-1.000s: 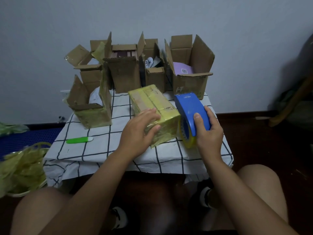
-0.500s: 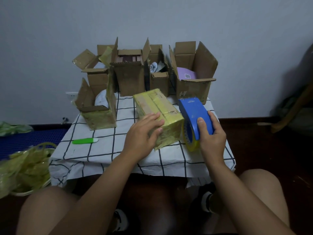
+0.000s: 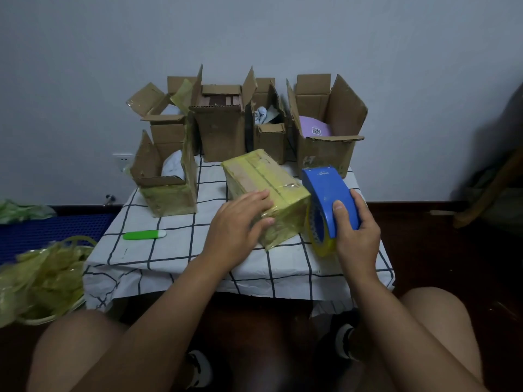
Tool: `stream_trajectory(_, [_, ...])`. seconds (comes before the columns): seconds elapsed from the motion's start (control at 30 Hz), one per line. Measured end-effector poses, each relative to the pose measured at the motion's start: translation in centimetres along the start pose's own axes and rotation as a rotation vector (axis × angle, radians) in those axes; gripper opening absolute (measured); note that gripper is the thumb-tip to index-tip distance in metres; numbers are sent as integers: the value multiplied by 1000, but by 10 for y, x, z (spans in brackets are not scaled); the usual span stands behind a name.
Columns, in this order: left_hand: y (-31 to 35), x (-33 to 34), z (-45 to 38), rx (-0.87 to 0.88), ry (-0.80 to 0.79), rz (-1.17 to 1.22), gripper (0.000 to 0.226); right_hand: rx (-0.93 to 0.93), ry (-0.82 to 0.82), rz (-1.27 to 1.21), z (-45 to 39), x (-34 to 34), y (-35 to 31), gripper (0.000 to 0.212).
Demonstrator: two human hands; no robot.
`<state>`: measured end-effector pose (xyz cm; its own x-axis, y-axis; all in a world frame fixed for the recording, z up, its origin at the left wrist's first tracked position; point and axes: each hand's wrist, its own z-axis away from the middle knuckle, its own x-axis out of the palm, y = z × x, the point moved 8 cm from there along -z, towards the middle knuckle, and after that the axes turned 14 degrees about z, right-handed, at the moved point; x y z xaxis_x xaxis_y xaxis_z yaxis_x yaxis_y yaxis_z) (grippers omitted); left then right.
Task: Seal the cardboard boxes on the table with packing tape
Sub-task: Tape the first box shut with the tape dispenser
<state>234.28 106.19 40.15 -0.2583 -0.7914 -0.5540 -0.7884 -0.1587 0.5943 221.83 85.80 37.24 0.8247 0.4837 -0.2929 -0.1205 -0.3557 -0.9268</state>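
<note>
A closed cardboard box [image 3: 266,182] wrapped in yellowish tape lies at the middle of the small table [image 3: 181,258], which has a white checked cloth. My left hand [image 3: 237,230] rests on the box's near end, fingers on top and thumb against its front face. My right hand [image 3: 356,236] grips a blue tape dispenser [image 3: 325,199] with a yellow tape roll, held against the box's right side. Several open cardboard boxes stand behind: one at the left [image 3: 167,190], a tall one [image 3: 223,131], a narrow one [image 3: 268,137] and a wide one [image 3: 325,148].
A green cutter [image 3: 144,235] lies on the cloth at the front left. A basket of crumpled yellow tape scraps [image 3: 42,278] sits on the floor to the left. A blue mat [image 3: 42,230] lies beyond it. My knees are below the table's front edge.
The view has tilted up a little, so everything sits lower in the frame. Both hands stay on the taped box and the dispenser with almost no movement.
</note>
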Motion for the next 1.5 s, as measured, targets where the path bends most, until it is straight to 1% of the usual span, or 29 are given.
stream_trajectory(0.1, [4, 4, -7, -23, 44, -29, 34, 11, -3, -11, -1, 1, 1, 49])
stream_trajectory(0.23, [0, 8, -8, -26, 60, 22, 34, 6, 2, -18, -1, 0, 2, 48])
stream_trajectory(0.33, [-7, 5, -9, -8, 7, 61, 33, 6, 1, -28, -1, 1, 2, 47])
stream_trajectory(0.53, [-8, 2, -20, 1, -111, 45, 32, 10, 0, -30, 0, 0, 2, 48])
stream_trajectory(0.7, [-12, 2, -20, 3, -164, 54, 32, 28, 24, -57, 2, 0, 2, 47])
stream_trajectory(0.9, [-13, 7, -23, 1, -178, 72, 32, 53, 73, -62, 5, 1, 2, 47])
stream_trajectory(1.03, [-15, 8, -22, 18, -189, 65, 33, 69, 71, -70, 3, 2, 3, 48])
stream_trajectory(1.23, [-14, 8, -28, 41, -164, 39, 30, 75, 81, -74, 3, 3, 4, 46])
stream_trajectory(1.5, [-10, 9, -29, 63, -157, 15, 34, 91, 81, -67, 3, 2, 3, 48])
